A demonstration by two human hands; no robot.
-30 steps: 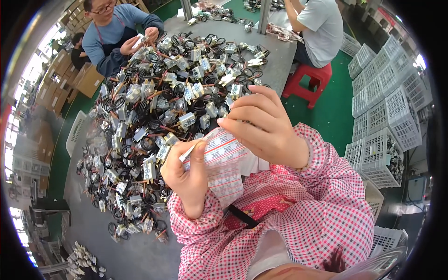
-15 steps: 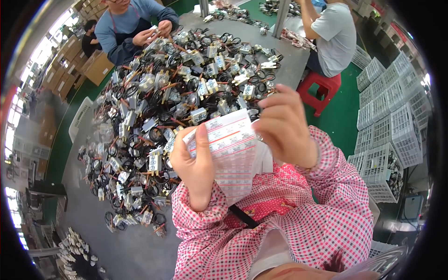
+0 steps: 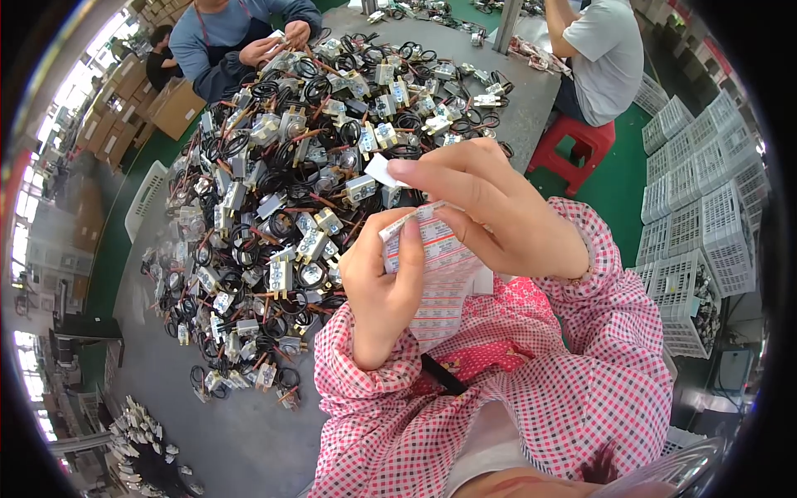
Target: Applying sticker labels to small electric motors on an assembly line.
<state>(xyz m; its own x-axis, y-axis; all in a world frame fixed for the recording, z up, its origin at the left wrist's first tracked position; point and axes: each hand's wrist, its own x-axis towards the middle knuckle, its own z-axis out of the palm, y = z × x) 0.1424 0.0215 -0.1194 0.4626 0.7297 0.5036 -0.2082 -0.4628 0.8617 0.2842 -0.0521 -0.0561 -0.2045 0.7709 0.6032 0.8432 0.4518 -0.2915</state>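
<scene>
My left hand [image 3: 380, 278] grips a sheet of printed stickers [image 3: 440, 286], thumb across its front near the upper edge. The sheet is white with red and orange lines and hangs down before my chest. Close above it is my right hand [image 3: 506, 207], with a small white sticker [image 3: 382, 170] at a fingertip. The right thumb reaches the sheet's top edge; whether it presses on it I cannot tell. Behind both hands spreads a large heap of small metal-cased parts with black cables [image 3: 282, 183], some bearing white stickers.
The heap lies on a grey table [image 3: 257, 452]. Across it a person in blue sleeves [image 3: 207, 50] handles a small part; another sits on a red stool [image 3: 573, 153] at the far right. White plastic crates [image 3: 706, 224] stand stacked on the right. More parts [image 3: 137, 440] lie lower left.
My right hand has moved left and down over the sheet, and a white sticker now shows at its fingertip. My left hand and the sheet have shifted slightly to the right in view.
</scene>
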